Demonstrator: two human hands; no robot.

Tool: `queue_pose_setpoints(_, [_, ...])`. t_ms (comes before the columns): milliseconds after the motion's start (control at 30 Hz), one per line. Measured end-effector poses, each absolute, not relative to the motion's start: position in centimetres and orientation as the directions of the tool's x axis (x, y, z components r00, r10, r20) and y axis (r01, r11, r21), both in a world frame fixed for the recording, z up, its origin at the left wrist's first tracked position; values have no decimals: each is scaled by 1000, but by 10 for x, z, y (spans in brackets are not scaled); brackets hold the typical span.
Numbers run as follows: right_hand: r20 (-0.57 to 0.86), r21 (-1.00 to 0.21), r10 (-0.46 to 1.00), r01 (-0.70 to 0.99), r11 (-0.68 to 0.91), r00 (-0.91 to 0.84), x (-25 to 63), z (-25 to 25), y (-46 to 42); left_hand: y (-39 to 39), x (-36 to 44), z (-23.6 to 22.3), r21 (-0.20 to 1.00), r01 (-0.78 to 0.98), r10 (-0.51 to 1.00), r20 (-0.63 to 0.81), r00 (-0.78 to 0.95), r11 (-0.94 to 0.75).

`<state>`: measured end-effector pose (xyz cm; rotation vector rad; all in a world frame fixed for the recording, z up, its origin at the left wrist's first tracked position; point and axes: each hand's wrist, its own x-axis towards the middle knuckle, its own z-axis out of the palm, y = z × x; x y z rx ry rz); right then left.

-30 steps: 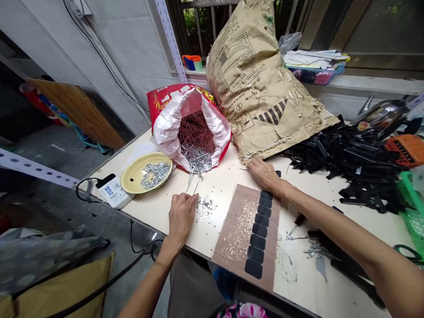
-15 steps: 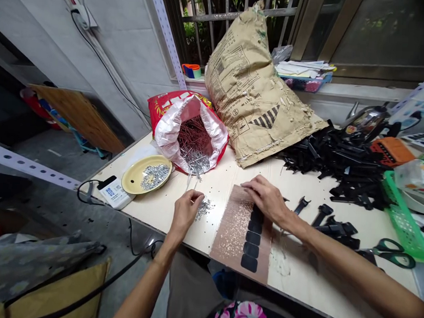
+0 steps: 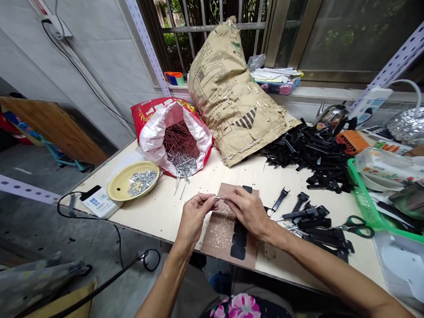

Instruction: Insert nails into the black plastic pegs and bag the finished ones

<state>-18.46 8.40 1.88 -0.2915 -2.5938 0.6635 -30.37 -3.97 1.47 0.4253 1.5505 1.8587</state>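
Observation:
My left hand [image 3: 196,217] is closed in a pinch, with a small shiny metal piece [image 3: 218,197] at its fingertips. From the other side, the fingers of my right hand [image 3: 246,211] come together at the same piece; its exact kind is too small to make out. Below both hands lies a brown board [image 3: 211,253] dotted with pale specks. It carries a row of black rounded squares [image 3: 238,252], partly covered by my right hand. Left of the board, long metal pins [image 3: 183,188] stick out of a red bag [image 3: 137,123] with a white lining.
A yellow dish [image 3: 114,183] of small metal bits stands by a white box [image 3: 101,202]. Behind are a big paper sack [image 3: 229,94] and a heap of black parts [image 3: 310,151]. On the right lie black-handled pieces [image 3: 321,224], scissors [image 3: 360,226] and a green basket [image 3: 360,196].
My left hand has moved right and up to the board, meeting my right fingertips at the small metal piece. My right hand has left the board's top edge. The view has swung right.

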Motion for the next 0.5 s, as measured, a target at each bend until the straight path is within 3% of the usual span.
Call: queue_pose_setpoints(500, [314,-533,412,200,822,-855,-175,9,78,-30,-302,-2,983,-184,703,-137,-698,9])
